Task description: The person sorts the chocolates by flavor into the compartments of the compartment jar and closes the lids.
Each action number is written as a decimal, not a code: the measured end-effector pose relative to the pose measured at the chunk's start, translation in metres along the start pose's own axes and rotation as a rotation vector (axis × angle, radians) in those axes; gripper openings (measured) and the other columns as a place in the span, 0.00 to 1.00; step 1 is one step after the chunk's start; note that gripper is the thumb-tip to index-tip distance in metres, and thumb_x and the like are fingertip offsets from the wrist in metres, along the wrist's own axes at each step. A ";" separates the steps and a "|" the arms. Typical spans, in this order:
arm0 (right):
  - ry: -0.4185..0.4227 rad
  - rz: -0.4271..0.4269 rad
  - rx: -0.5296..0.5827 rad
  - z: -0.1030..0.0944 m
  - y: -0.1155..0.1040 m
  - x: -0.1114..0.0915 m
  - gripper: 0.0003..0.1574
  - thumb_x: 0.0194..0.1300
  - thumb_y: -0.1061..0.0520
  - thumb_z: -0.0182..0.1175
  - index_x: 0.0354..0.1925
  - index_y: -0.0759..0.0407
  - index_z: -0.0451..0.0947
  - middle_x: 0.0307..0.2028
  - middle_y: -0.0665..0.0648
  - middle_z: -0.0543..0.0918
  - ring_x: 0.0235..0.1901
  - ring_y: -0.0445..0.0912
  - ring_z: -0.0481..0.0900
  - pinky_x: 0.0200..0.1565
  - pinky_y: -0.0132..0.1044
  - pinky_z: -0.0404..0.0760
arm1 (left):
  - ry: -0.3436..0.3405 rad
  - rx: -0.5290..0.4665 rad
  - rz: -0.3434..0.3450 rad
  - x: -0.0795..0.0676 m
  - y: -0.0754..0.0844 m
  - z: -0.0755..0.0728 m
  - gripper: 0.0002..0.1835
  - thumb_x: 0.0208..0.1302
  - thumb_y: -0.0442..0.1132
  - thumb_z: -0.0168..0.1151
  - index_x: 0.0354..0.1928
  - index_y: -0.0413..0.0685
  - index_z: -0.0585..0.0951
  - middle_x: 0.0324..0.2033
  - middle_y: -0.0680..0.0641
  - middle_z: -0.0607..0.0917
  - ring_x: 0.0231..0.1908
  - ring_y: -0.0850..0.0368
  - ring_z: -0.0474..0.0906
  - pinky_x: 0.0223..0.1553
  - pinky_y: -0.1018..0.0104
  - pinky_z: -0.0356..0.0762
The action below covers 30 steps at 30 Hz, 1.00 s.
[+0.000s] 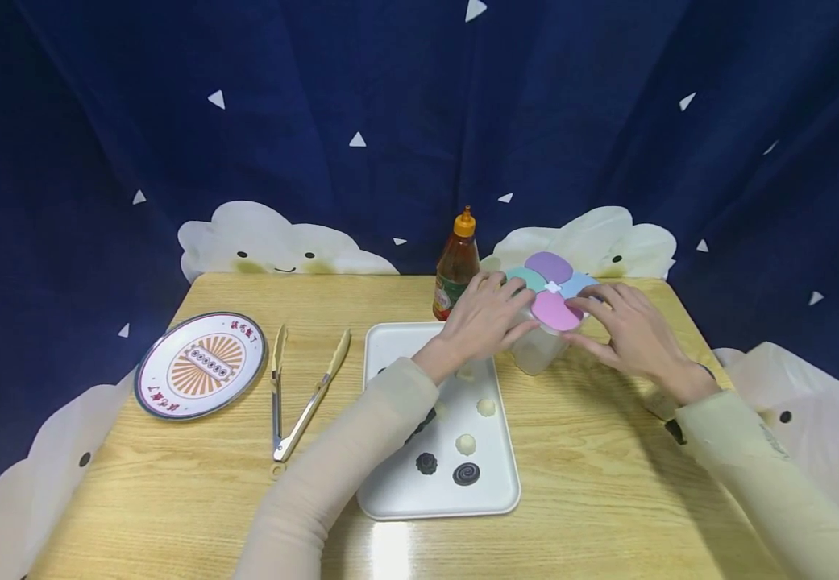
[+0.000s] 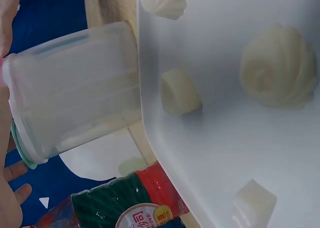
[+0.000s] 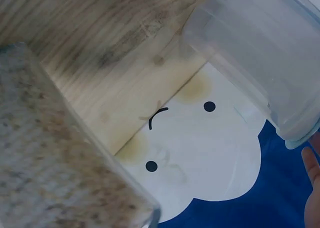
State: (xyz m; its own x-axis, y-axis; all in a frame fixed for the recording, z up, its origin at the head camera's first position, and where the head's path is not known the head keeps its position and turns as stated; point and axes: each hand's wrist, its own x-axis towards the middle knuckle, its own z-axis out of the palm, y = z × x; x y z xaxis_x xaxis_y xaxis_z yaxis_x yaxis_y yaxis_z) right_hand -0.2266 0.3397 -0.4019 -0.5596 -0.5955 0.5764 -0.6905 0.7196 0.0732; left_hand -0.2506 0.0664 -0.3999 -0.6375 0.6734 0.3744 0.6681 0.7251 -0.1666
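Note:
Both hands are at the top of a translucent plastic container (image 1: 535, 354), whose lid (image 1: 554, 312) has purple, green, blue and pink petals. My left hand (image 1: 483, 321) reaches over the tray and holds the lid's left edge, fingers above and thumb lower. The lid's right edge is between the fingers and thumb of my right hand (image 1: 633, 332). In the left wrist view the container body (image 2: 75, 88) stands upright on the table, beside the white tray (image 2: 175, 143). Some fingertips are hidden behind the lid.
The tray holds several pale and dark molded pieces, such as a dark swirl (image 1: 466, 474). A sauce bottle (image 1: 455, 270) stands behind it. Metal tongs (image 1: 310, 411) and a patterned plate (image 1: 201, 366) lie left. A clear grain-filled container (image 3: 60, 153) is near my right wrist.

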 end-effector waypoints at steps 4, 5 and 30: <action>-0.040 -0.015 -0.020 0.004 0.003 0.003 0.50 0.76 0.19 0.39 0.56 0.57 0.84 0.48 0.65 0.85 0.47 0.62 0.80 0.50 0.57 0.79 | -0.006 -0.009 -0.003 0.001 0.001 0.002 0.28 0.80 0.67 0.44 0.69 0.64 0.75 0.65 0.56 0.79 0.64 0.51 0.75 0.72 0.54 0.69; -0.046 -0.017 -0.028 0.005 0.004 0.003 0.50 0.76 0.19 0.38 0.57 0.57 0.83 0.48 0.65 0.84 0.47 0.62 0.80 0.50 0.57 0.79 | -0.008 -0.010 -0.006 0.001 0.001 0.002 0.28 0.80 0.67 0.44 0.70 0.64 0.75 0.65 0.56 0.79 0.64 0.51 0.75 0.72 0.54 0.69; -0.057 -0.057 -0.146 0.009 0.004 0.004 0.50 0.81 0.24 0.29 0.55 0.61 0.81 0.49 0.67 0.84 0.49 0.64 0.81 0.52 0.59 0.81 | -0.018 -0.013 -0.046 0.003 0.005 0.004 0.29 0.80 0.68 0.43 0.71 0.64 0.73 0.68 0.56 0.77 0.65 0.52 0.74 0.72 0.54 0.70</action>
State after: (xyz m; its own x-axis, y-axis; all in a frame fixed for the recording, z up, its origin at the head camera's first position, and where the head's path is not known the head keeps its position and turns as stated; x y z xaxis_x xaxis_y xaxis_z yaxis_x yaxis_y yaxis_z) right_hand -0.2357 0.3363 -0.4069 -0.5490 -0.6533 0.5213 -0.6506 0.7256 0.2243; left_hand -0.2509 0.0726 -0.4031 -0.6741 0.6420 0.3652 0.6429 0.7534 -0.1379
